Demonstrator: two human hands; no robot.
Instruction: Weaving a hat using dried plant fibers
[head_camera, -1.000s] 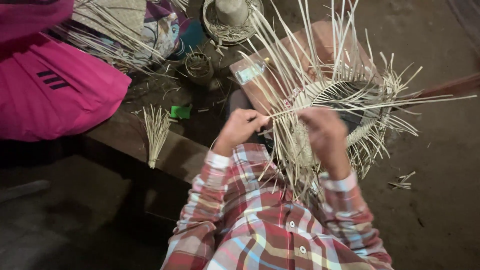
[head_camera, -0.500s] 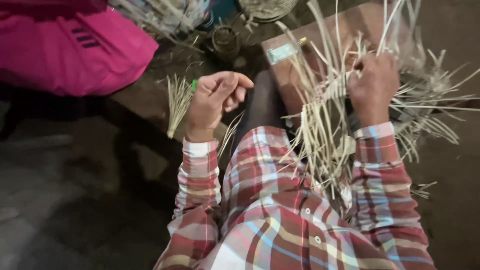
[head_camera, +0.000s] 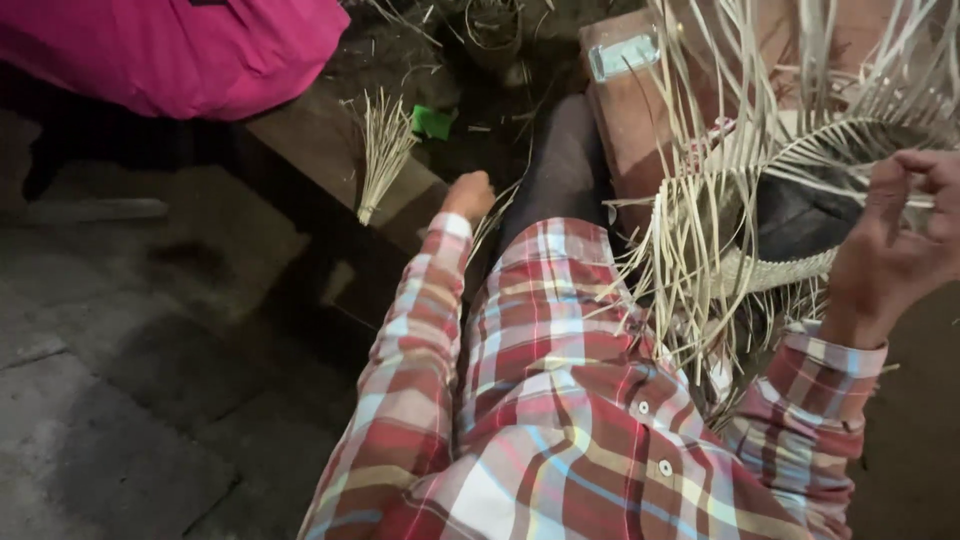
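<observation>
the person wears a red plaid shirt (head_camera: 570, 420) and sits over a half-woven straw basket (head_camera: 790, 215) seen from the head camera. the basket rests at the person's right side, partly over a reddish wooden block (head_camera: 625, 125), with many loose pale strands fanning upward and downward from its woven rim.

right hand (head_camera: 890, 255): raised at the right edge of the view, just beside the basket rim. the fingers are curled and pinch thin strands of the basket between thumb and fingertips.

left hand (head_camera: 470, 195): extended forward and down at the edge of the counter (head_camera: 320, 150). it is closed in a loose fist around a few thin straw strands (head_camera: 497, 212), which trail from the fist toward the lap.

a bundle of straw (head_camera: 382, 150) lies on the counter, just beyond the left hand and apart from it; its ends splay outward at the far end. a small green object (head_camera: 432, 122) sits just beside the bundle. a pink garment (head_camera: 190, 50) belonging to another person fills the upper left corner. a small transparent packet (head_camera: 624, 55) lies on top of the wooden block, well apart from both hands.
</observation>
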